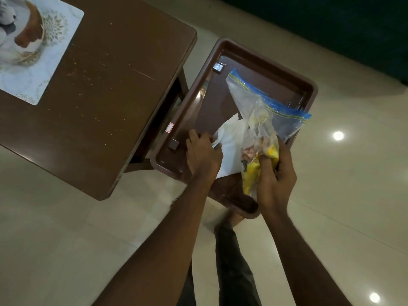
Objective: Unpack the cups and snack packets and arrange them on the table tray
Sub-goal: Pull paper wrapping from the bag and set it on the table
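Observation:
A brown plastic tray (260, 56) juts out from the side of a brown table (106, 96). On it lies a clear zip bag with a blue seal (280, 111). My right hand (276, 173) grips clear snack packets (258, 151) with yellow and pinkish contents above the tray's near end. My left hand (203, 155) pinches the edge of a white plastic bag (229, 142) lying on the tray beside the packets. No cups are visible.
A patterned placemat (44, 62) with a brown-and-white decorative object (28, 34) lies at the table's far left. Glossy tiled floor surrounds the table. My leg and foot (231, 250) are below the tray. A dark wall runs along the top right.

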